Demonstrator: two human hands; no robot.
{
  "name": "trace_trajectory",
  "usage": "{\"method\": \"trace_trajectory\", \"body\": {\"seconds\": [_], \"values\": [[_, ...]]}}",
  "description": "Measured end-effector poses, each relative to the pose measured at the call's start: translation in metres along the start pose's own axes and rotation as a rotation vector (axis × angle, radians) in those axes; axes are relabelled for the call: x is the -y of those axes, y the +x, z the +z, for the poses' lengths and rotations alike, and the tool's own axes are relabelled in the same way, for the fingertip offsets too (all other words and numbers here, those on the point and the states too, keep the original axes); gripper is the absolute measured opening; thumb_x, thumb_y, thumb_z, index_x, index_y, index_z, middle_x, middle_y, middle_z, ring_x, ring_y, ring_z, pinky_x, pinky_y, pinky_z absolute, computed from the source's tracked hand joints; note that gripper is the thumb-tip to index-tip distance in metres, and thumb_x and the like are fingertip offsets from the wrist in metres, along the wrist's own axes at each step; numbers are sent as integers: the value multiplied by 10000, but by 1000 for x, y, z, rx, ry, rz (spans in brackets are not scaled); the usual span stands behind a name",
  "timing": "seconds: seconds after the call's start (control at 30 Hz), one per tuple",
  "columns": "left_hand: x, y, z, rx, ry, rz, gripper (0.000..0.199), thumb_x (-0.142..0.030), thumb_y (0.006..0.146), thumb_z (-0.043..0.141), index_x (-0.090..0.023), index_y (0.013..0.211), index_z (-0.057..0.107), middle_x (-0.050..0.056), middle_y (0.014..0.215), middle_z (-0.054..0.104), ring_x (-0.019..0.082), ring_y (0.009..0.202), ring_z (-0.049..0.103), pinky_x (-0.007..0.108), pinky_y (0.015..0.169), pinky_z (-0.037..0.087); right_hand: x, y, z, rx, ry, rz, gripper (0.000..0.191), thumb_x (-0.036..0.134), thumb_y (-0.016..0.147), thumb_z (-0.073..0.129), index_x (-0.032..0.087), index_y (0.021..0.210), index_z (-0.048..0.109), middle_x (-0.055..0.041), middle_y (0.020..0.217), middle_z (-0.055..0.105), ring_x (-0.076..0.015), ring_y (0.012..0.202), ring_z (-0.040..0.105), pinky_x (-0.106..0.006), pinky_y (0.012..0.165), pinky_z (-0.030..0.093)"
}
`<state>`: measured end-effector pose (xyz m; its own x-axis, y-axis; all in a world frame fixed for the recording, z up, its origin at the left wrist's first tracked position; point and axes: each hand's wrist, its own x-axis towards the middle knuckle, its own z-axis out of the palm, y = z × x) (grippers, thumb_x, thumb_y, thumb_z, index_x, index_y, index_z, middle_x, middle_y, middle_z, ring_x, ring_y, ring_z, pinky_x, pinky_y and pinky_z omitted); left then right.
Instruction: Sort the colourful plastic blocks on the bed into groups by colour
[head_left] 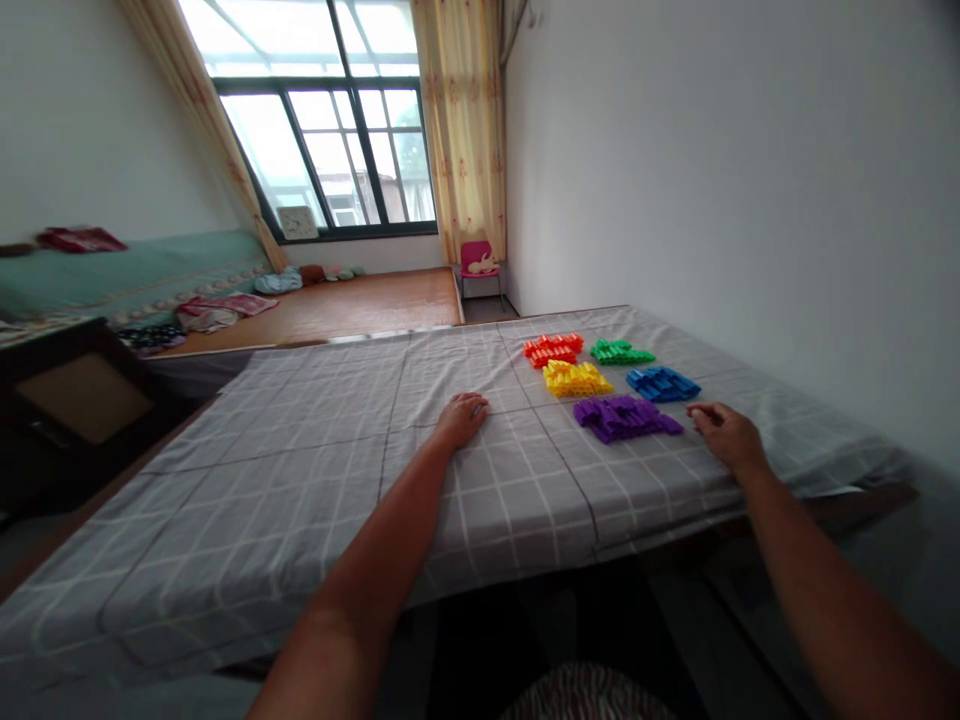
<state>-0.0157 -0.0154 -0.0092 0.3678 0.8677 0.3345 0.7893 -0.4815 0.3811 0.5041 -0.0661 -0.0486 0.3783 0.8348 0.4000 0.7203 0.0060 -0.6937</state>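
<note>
My left hand (463, 417) rests on the grey checked cloth, its fingers lying loosely on the fabric and nothing visible in them. To the right, my right hand (724, 432) is closed, thumb and fingertips together; whatever they may hold is too small to make out. Nearest to it are a pile of purple plastic pieces (624, 418) and a pile of blue pieces (663, 384). Behind these lie yellow pieces (576, 379), green pieces (621, 352) and red-orange pieces (553, 349), grouped by colour. Their exact kind cannot be told.
The checked cloth (300, 440) covers a wide table up to the white wall (712, 180) on the right. Beyond it stand a wooden bed platform (375, 298) and a pink chair (475, 258) with a soft toy. A dark cabinet (82, 390) is at left.
</note>
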Motion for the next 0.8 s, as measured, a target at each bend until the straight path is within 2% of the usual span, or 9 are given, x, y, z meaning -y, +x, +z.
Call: {"method": "trace_trajectory", "body": {"seconds": [0.17, 0.43, 0.6, 0.7, 0.8], "values": [[0, -1, 1, -21, -15, -18, 286, -316, 898, 487, -233, 1037, 723, 66, 1159, 689, 206, 1163, 574, 365, 1074, 397, -5, 3, 2, 9, -23, -6, 338, 457, 775, 547, 226, 969, 698, -85, 875, 748, -252, 752, 703, -374, 718, 546], [4, -2, 3, -49, -11, -1, 313, -356, 912, 464, -207, 1044, 706, 84, 1172, 676, 220, 1135, 584, 394, 1057, 408, 11, -3, -1, 50, -9, -34, 331, 455, 786, 534, 215, 946, 697, -87, 876, 747, -236, 735, 691, -362, 718, 537], [5, -4, 3, -38, 19, -19, 348, -388, 916, 454, -197, 1084, 692, 89, 1208, 659, 237, 1161, 569, 411, 1055, 417, 21, -6, -2, 101, 143, -6, 372, 480, 791, 539, 195, 978, 687, -90, 932, 736, -224, 783, 678, -366, 746, 549], [0, -1, -3, -8, 15, -43, 374, -417, 904, 472, -190, 1122, 673, 97, 1226, 649, 251, 1182, 562, 430, 1063, 413, 34, -1, -13, 240, 251, 33, 430, 515, 783, 570, 190, 1048, 667, -108, 1046, 717, -231, 840, 679, -368, 747, 561], [-22, 9, -8, 43, -28, -16, 421, -461, 892, 493, -182, 1167, 646, 113, 1241, 636, 255, 1193, 562, 428, 1064, 415, 46, 13, -30, 468, 191, -44, 570, 535, 718, 666, 204, 1181, 625, -121, 1206, 663, -265, 984, 662, -389, 832, 551]]}}
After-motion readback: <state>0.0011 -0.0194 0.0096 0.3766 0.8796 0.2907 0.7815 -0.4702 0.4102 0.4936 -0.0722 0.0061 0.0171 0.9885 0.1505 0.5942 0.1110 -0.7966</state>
